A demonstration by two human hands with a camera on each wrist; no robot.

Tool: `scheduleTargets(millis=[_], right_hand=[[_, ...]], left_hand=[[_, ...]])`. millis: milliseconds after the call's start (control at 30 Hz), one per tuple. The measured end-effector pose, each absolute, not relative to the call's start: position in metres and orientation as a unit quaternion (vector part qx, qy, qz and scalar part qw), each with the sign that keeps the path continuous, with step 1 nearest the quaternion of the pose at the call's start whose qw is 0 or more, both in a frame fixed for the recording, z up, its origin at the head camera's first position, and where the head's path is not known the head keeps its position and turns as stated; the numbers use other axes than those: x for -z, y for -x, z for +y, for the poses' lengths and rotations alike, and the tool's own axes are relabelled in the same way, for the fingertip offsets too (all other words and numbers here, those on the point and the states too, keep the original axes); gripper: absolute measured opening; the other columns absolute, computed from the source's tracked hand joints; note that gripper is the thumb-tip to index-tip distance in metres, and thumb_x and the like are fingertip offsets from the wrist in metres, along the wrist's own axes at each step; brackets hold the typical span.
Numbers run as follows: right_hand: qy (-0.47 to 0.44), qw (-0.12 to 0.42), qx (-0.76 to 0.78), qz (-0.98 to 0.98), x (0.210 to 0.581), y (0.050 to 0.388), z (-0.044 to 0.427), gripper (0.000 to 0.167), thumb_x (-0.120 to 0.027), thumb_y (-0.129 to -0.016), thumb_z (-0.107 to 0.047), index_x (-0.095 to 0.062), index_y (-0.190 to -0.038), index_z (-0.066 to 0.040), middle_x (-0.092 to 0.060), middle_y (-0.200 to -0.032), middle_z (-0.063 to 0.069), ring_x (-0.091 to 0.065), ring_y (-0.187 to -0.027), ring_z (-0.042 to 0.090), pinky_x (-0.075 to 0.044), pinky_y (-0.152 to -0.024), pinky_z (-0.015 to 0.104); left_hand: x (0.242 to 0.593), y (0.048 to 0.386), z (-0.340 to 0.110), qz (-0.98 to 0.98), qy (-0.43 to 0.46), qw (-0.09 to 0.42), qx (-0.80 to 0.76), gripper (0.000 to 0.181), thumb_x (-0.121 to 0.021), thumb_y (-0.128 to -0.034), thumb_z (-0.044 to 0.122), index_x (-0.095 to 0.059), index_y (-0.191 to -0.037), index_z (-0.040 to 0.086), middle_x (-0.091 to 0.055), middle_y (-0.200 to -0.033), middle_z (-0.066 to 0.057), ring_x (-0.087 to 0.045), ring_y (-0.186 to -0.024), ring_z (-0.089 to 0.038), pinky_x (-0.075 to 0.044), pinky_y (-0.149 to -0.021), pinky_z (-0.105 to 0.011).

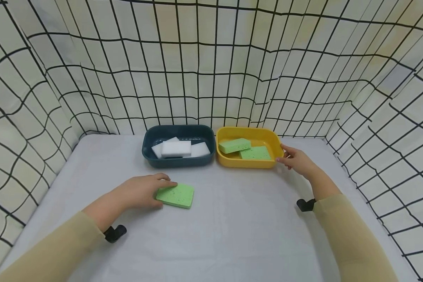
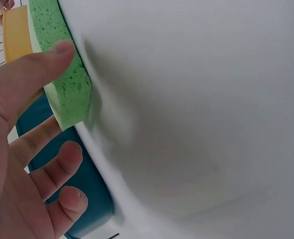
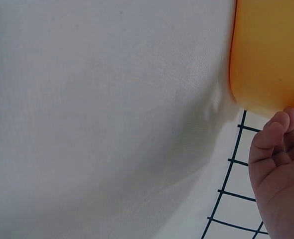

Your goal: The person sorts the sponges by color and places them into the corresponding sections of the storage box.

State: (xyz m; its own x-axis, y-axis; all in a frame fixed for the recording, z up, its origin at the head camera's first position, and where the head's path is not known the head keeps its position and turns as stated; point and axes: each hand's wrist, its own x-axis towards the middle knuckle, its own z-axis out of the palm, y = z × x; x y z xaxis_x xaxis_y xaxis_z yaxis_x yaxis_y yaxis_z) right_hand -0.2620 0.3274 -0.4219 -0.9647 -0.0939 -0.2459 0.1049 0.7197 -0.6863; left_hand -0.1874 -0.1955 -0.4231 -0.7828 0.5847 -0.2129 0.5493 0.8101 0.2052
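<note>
A green sponge (image 1: 178,196) is pinched by my left hand (image 1: 142,192) in front of the dark blue container, thumb on one face and index finger on the other. In the left wrist view the pocked sponge (image 2: 70,92) shows nearly edge-on, with the other fingers loosely bent below it; whether it touches the table I cannot tell. My right hand (image 1: 297,160) grips the right end of a yellow container (image 1: 246,162). Its fingers touch the yellow wall (image 3: 271,59) in the right wrist view, where the thumb is hidden. Inside that container lie two green sponges (image 1: 255,153).
Left of the yellow container, close beside it, stands a dark blue container (image 1: 179,162) with several white sponges (image 1: 176,149). Both stand at the back of the white-covered table (image 1: 232,231). A black wire grid (image 1: 197,74) rises behind and along both sides.
</note>
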Motion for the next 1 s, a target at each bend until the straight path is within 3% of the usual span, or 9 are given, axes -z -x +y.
scheduleTargets(millis=[500, 733, 1000], right_hand=[[0.001, 0.129, 0.375, 0.918, 0.422, 0.263, 0.327, 0.077, -0.065, -0.097, -0.037, -0.025, -0.159, -0.017, -0.05, -0.106, 0.013, -0.052, -0.081, 0.026, -0.043, -0.076, 0.033], [-0.003, 0.129, 0.372, 0.919, 0.423, 0.263, 0.328, 0.076, -0.065, -0.097, -0.036, -0.024, -0.159, -0.019, -0.05, -0.107, 0.013, -0.052, -0.081, 0.027, -0.043, -0.077, 0.035], [-0.006, 0.128, 0.373, 0.919, 0.425, 0.264, 0.328, 0.077, -0.065, -0.097, -0.036, -0.024, -0.159, -0.019, -0.05, -0.106, 0.013, -0.052, -0.081, 0.027, -0.043, -0.076, 0.035]], left_hand=[[0.422, 0.188, -0.203, 0.94, -0.306, 0.134, -0.07, 0.066, -0.082, -0.0814, 0.029, -0.056, -0.143, 0.029, -0.054, -0.14, -0.005, -0.055, -0.124, -0.029, -0.05, -0.094, -0.053], [0.423, 0.188, -0.203, 0.941, -0.312, 0.097, -0.082, 0.063, -0.078, -0.0855, 0.035, -0.053, -0.144, 0.034, -0.05, -0.144, -0.008, -0.059, -0.12, -0.031, -0.052, -0.087, -0.054], [0.418, 0.193, -0.191, 0.943, -0.312, 0.047, -0.109, 0.063, -0.077, -0.0854, 0.043, -0.053, -0.143, 0.037, -0.05, -0.143, -0.002, -0.062, -0.111, -0.024, -0.054, -0.083, -0.047]])
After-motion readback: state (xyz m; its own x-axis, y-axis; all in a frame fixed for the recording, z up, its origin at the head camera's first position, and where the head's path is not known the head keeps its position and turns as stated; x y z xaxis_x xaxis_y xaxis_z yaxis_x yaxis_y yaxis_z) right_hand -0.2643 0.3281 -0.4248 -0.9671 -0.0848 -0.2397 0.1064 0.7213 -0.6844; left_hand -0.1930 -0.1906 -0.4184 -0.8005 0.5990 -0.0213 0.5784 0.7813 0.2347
